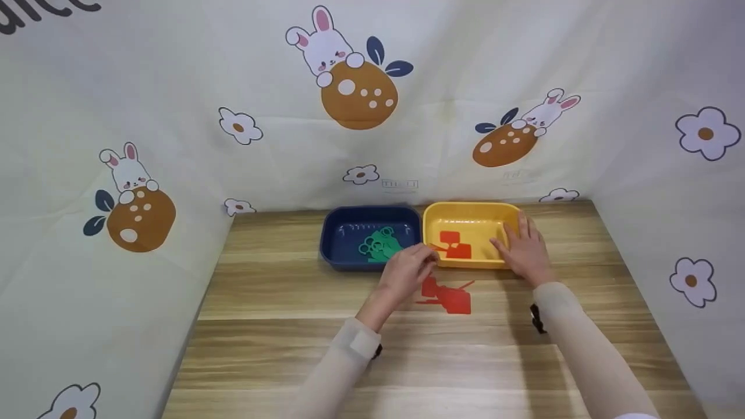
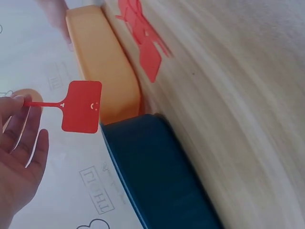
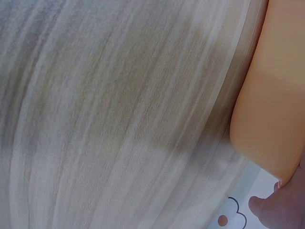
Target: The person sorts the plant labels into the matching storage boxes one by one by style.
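Note:
In the left wrist view, my left hand [image 2: 19, 162] pinches a red cable tie tag [image 2: 82, 107] by its thin strip, with the square plate sticking out. The head view places this left hand [image 1: 404, 270] by the meeting front corners of the yellow bin [image 1: 471, 263] and the dark blue bin [image 1: 349, 266]. My right hand [image 1: 527, 253] rests at the yellow bin's right end, fingers extended along the rim and thumb toward the inside. Several red tags [image 1: 458, 251] lie in the yellow bin. A loose pile of red tags [image 1: 457, 301] is on the table in front.
Green pieces with ring ends [image 1: 381, 244] lie in the blue bin, which stands against the yellow one. Both bins are at the back of the wood-grain table [image 1: 279, 337], close to a printed cloth backdrop [image 1: 442, 134]. Cloth also hangs along both sides.

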Demonstrator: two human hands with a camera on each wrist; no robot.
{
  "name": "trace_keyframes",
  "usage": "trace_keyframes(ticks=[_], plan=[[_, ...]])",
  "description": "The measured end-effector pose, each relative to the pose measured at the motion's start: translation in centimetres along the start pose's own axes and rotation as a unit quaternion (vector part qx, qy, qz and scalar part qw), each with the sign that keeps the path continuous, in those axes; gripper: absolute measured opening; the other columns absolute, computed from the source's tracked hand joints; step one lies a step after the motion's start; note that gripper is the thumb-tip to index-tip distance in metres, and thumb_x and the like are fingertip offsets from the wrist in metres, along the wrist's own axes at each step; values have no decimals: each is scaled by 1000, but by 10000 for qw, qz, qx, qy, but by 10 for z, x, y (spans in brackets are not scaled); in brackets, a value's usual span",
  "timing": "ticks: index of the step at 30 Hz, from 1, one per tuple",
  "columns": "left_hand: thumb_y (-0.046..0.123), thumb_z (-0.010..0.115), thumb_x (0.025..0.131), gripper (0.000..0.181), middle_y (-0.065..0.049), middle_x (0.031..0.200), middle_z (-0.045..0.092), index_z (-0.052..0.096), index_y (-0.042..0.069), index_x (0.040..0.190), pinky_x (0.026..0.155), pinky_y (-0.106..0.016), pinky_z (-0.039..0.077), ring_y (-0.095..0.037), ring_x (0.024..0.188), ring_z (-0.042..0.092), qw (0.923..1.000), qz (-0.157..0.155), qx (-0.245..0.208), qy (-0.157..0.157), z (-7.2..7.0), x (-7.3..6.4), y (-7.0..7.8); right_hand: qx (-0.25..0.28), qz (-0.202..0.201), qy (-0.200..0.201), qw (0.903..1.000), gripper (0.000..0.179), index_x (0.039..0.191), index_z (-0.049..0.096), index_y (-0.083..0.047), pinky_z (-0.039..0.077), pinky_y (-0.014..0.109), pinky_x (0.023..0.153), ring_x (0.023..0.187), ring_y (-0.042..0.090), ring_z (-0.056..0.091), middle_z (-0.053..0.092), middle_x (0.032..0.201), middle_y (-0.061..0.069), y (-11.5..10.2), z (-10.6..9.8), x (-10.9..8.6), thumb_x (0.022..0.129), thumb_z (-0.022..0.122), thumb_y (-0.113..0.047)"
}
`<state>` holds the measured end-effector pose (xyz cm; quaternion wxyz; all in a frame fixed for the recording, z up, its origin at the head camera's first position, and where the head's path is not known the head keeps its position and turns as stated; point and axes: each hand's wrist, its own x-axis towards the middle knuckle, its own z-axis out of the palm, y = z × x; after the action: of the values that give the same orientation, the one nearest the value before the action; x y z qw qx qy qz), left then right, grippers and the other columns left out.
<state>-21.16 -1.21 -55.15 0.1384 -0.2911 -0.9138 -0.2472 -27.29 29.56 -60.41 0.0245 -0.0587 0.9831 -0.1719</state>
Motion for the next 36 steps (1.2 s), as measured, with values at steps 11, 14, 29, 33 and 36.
trace_keyframes(ticks=[11, 14, 29, 33, 36], plan=[[18, 67, 96, 7, 4, 100, 68, 68, 18, 103, 84, -21, 56, -12, 90, 67, 9992, -123, -277, 278, -3, 17, 6, -87, 11, -48, 9999, 75, 153, 31, 2, 9, 66, 120, 149, 55, 3, -5, 164, 30, 4, 0, 0, 103, 34, -54], [19, 67, 95, 7, 4, 99, 70, 69, 18, 102, 87, -21, 56, -12, 91, 67, 9993, -131, -236, 241, -2, 22, 7, -100, 25, -70, 9999, 75, 154, 30, 2, 8, 66, 120, 149, 55, 2, -6, 164, 30, 5, 0, 0, 103, 33, -54], [18, 66, 96, 7, 5, 98, 71, 68, 18, 103, 85, -20, 55, -11, 87, 67, 9997, -205, -100, 73, 12, 53, 7, -105, 32, -9, 9999, 75, 153, 32, 2, 11, 66, 120, 149, 54, 4, -3, 164, 30, 4, 0, 0, 103, 35, -54], [18, 65, 97, 8, 5, 98, 70, 67, 18, 104, 84, -19, 55, -11, 86, 67, 9994, -329, -62, -89, 18, 59, 4, -136, 38, -88, 9999, 76, 154, 29, 1, 9, 65, 121, 150, 53, 1, -6, 165, 29, 3, 0, 1, 103, 33, -55], [17, 64, 97, 7, 3, 99, 70, 67, 17, 104, 84, -20, 56, -12, 86, 67, 9991, -368, -18, -222, 24, 64, 3, -120, 44, -93, 9999, 77, 155, 28, 1, 8, 65, 121, 151, 52, 0, -7, 165, 28, 4, 0, 2, 103, 32, -55]])
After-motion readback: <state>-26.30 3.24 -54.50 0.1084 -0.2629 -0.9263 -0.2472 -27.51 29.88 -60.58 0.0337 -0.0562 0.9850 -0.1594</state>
